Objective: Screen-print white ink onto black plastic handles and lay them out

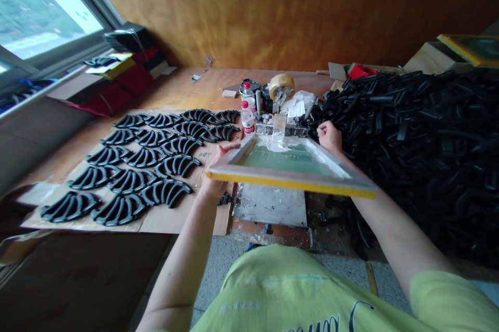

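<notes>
A screen-printing frame point(292, 181) with a yellow front edge and a green mesh is tilted up over a metal base plate point(268, 207). My left hand point(223, 154) is at the frame's left rail, with the visible fingers stretched out. The frame hides part of that hand, so whether it presses on the rail is unclear. Beyond the right rail, my right hand point(330, 137) is closed, its fingertips close to a heap of black curved parts point(401, 140). Whatever is between those fingers is too small or hidden to name.
Rows of black curved parts point(128, 181) lie on cardboard point(163, 220) at the left. Two red-capped bottles point(248, 119) and a tape roll point(281, 87) stand behind the frame. A wooden board point(241, 25) closes off the back. Boxes point(128, 82) are at the window.
</notes>
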`<state>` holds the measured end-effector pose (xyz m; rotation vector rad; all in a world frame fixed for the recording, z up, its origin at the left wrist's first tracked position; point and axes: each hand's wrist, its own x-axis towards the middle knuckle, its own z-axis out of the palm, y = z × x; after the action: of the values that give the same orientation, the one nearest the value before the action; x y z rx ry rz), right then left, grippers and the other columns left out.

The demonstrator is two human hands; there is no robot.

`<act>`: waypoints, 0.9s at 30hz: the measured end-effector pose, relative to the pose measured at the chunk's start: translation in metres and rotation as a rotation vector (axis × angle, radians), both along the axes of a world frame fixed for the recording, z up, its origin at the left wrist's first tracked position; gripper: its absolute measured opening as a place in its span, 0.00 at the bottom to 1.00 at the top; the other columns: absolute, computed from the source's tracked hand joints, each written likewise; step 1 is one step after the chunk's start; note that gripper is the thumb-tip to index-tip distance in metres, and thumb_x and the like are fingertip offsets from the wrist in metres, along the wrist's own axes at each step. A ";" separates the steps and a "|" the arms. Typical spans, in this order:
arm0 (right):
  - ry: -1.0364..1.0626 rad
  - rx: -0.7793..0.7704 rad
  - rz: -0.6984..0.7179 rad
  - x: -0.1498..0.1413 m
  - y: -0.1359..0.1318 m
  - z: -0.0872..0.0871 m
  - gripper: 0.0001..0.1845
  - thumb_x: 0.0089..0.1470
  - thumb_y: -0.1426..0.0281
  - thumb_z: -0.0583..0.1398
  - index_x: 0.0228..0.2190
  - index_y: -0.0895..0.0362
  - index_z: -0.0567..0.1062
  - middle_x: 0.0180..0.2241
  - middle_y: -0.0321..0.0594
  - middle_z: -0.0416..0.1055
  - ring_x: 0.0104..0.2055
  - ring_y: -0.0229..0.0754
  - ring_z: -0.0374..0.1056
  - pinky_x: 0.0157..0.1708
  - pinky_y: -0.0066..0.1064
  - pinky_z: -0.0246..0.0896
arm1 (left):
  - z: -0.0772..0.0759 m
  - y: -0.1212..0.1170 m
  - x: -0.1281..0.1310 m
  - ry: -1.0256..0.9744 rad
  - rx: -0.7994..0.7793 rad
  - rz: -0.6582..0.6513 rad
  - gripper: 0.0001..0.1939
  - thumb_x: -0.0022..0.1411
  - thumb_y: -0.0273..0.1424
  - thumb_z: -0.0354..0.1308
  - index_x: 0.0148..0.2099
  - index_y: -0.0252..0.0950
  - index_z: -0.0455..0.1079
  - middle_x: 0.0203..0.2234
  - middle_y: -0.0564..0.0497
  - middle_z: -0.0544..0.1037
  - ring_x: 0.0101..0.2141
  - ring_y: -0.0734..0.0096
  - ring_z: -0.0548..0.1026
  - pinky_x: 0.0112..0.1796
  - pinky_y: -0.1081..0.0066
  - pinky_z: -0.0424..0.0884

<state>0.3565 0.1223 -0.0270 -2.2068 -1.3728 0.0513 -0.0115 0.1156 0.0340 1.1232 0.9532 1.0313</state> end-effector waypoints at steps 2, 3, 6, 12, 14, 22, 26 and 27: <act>0.056 -0.102 0.013 0.000 -0.022 -0.026 0.13 0.59 0.67 0.54 0.42 0.59 0.74 0.34 0.45 0.75 0.37 0.47 0.70 0.39 0.35 0.61 | 0.019 0.012 0.016 -0.097 0.033 -0.009 0.27 0.62 0.54 0.47 0.49 0.38 0.70 0.37 0.46 0.78 0.35 0.67 0.77 0.30 0.71 0.73; 0.071 -0.130 0.094 -0.006 -0.032 -0.039 0.13 0.58 0.67 0.55 0.42 0.59 0.74 0.34 0.45 0.75 0.37 0.46 0.70 0.39 0.34 0.61 | 0.025 0.016 0.024 -0.125 0.018 -0.021 0.28 0.62 0.54 0.47 0.49 0.37 0.69 0.36 0.46 0.78 0.36 0.67 0.77 0.31 0.71 0.73; 0.030 -0.152 0.469 -0.040 -0.050 -0.066 0.19 0.54 0.65 0.62 0.48 0.55 0.72 0.41 0.43 0.74 0.45 0.45 0.68 0.44 0.35 0.60 | 0.025 0.017 0.040 -0.191 -0.020 0.069 0.29 0.62 0.55 0.45 0.51 0.38 0.67 0.35 0.47 0.78 0.37 0.68 0.77 0.31 0.73 0.72; -0.142 -0.089 0.561 -0.116 -0.073 -0.046 0.07 0.56 0.66 0.61 0.36 0.56 0.76 0.37 0.43 0.71 0.45 0.47 0.64 0.47 0.38 0.57 | -0.049 -0.044 0.055 -0.084 -0.530 -0.210 0.25 0.60 0.48 0.55 0.51 0.34 0.67 0.39 0.43 0.79 0.31 0.69 0.78 0.26 0.75 0.72; -0.142 -0.008 0.718 -0.142 -0.088 -0.037 0.09 0.58 0.64 0.59 0.37 0.56 0.76 0.36 0.43 0.71 0.45 0.46 0.63 0.47 0.37 0.57 | -0.073 -0.067 0.050 -0.086 -0.650 -0.225 0.23 0.62 0.48 0.53 0.47 0.34 0.68 0.37 0.43 0.80 0.32 0.69 0.78 0.26 0.74 0.72; -0.248 -0.411 0.308 -0.038 -0.121 -0.065 0.10 0.55 0.77 0.57 0.36 0.58 0.78 0.38 0.52 0.73 0.44 0.50 0.66 0.41 0.39 0.61 | -0.150 -0.079 -0.090 0.190 -0.665 0.383 0.19 0.68 0.41 0.41 0.39 0.36 0.68 0.27 0.48 0.78 0.27 0.69 0.78 0.26 0.73 0.72; -0.283 -0.667 0.135 0.031 -0.131 -0.091 0.10 0.50 0.78 0.58 0.32 0.59 0.79 0.41 0.59 0.74 0.48 0.57 0.66 0.45 0.48 0.59 | -0.183 -0.075 -0.139 0.454 -0.762 0.430 0.21 0.67 0.42 0.40 0.33 0.35 0.68 0.20 0.46 0.75 0.22 0.67 0.75 0.24 0.71 0.71; -0.285 -0.680 0.151 0.036 -0.133 -0.094 0.11 0.49 0.79 0.57 0.33 0.59 0.79 0.41 0.58 0.74 0.49 0.57 0.66 0.46 0.49 0.58 | -0.186 -0.074 -0.143 0.506 -0.772 0.403 0.22 0.66 0.44 0.41 0.31 0.35 0.68 0.18 0.45 0.74 0.21 0.66 0.74 0.23 0.70 0.70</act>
<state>0.3923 -0.0106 -0.1209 -2.7261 -1.8895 0.3099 -0.1542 0.0412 -0.1522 0.5391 1.8424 0.5745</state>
